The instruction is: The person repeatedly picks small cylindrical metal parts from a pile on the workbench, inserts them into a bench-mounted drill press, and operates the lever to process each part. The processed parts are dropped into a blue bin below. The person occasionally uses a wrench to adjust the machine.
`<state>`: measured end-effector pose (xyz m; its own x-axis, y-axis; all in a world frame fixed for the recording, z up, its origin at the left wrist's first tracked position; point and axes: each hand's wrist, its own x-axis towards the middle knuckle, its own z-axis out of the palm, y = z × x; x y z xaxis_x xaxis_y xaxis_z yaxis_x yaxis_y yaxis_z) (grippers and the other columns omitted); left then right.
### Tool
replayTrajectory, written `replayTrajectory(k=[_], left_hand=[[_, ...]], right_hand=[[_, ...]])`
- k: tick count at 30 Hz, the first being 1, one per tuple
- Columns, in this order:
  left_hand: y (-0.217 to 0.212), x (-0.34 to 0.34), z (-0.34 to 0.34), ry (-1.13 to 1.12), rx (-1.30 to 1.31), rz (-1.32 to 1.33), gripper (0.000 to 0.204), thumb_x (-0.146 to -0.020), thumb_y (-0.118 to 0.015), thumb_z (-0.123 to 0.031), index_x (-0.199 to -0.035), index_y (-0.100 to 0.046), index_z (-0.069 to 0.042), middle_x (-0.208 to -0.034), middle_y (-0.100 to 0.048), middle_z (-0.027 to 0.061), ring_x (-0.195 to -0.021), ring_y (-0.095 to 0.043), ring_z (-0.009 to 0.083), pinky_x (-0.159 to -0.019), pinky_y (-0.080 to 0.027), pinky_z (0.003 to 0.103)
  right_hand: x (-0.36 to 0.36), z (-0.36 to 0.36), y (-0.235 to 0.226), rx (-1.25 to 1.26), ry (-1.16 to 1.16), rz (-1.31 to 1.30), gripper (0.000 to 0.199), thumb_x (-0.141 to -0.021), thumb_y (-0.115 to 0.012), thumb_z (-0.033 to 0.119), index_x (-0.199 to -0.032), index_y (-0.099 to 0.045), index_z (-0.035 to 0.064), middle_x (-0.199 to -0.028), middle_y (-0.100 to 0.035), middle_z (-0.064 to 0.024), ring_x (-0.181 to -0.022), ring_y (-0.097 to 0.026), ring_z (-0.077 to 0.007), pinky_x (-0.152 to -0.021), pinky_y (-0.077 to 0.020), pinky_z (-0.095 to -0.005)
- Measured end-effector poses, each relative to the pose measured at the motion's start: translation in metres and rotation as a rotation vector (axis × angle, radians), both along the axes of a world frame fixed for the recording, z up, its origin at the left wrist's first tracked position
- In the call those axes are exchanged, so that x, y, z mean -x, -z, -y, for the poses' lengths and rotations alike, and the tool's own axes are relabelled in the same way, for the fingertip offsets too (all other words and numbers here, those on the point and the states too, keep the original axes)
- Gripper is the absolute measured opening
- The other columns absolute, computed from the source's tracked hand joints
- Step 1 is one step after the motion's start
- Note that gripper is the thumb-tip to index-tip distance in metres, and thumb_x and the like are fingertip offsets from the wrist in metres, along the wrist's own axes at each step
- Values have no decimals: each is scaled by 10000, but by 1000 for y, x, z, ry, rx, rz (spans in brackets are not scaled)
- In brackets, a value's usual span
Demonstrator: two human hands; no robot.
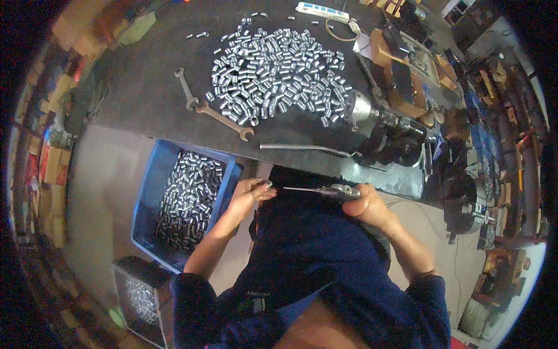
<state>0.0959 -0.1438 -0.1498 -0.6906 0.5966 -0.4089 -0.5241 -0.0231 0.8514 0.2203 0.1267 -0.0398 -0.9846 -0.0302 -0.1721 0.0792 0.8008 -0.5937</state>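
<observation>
My left hand [251, 196] is raised in front of my body, just past the bench's near edge, with its fingers pinched on a small shiny metal sleeve [268, 184]. In my right hand [366, 205] is a grey hand-held air tool [340, 191]; my fingers wrap round its body. Its long thin rod [299, 189] points left toward the sleeve, with a short gap between them. A large loose heap of metal sleeves [279, 72] lies on the dark bench [145, 87] ahead of me. More sleeves [192, 192] fill part of a blue bin [152, 160] at my left.
Two open-ended wrenches [224, 119] and a bent metal rod [305, 149] lie near the bench's front edge. A machine with a metal chuck [360, 107] stands right of the heap. A power strip [321, 10] is at the back; another container [142, 299] stands lower left.
</observation>
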Motion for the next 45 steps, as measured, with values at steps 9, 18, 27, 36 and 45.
replayTrajectory(k=[9,18,27,36,45], left_hand=[[-76,20,-13,76,-98,-232,233,-796,-548,-91,-967,-501,61,-715,-584,122,-646,-594,205,-629,-492,290],[-117,58,-66,104,-426,-201,289,-769,-534,-130,-1001,-521,42,-742,-572,92,-674,-584,188,-648,-491,297],[-142,84,-110,190,-309,-505,165,-787,-539,-38,-923,-490,43,-699,-546,71,-613,-548,122,-581,-482,257],[-148,78,-151,127,-325,-515,105,-805,-528,-60,-837,-516,39,-602,-543,60,-507,-548,125,-475,-466,235],[-147,84,-151,195,-408,-589,80,-785,-530,-2,-854,-496,17,-670,-554,72,-596,-561,134,-553,-472,257]], right_hand=[[18,17,24,13,17,151,212,-562,-564,192,-685,-577,20,-689,-566,-221,-696,-562,-361,-624,-460,-407],[23,13,42,347,-182,-218,437,-608,-545,83,-1039,-533,16,-795,-593,-171,-711,-582,-227,-661,-455,-308],[-44,-82,-1,639,225,168,379,-644,-490,15,-1014,-534,-52,-930,-589,-146,-783,-583,-197,-699,-475,-292],[-43,-188,26,1417,823,-334,304,-755,-471,291,-824,-536,2,-841,-566,-133,-776,-557,-283,-686,-470,-410],[10,-149,35,1423,1174,-715,183,-746,-451,241,-756,-501,64,-590,-440,-2,-464,-390,-114,-423,-324,-227]])
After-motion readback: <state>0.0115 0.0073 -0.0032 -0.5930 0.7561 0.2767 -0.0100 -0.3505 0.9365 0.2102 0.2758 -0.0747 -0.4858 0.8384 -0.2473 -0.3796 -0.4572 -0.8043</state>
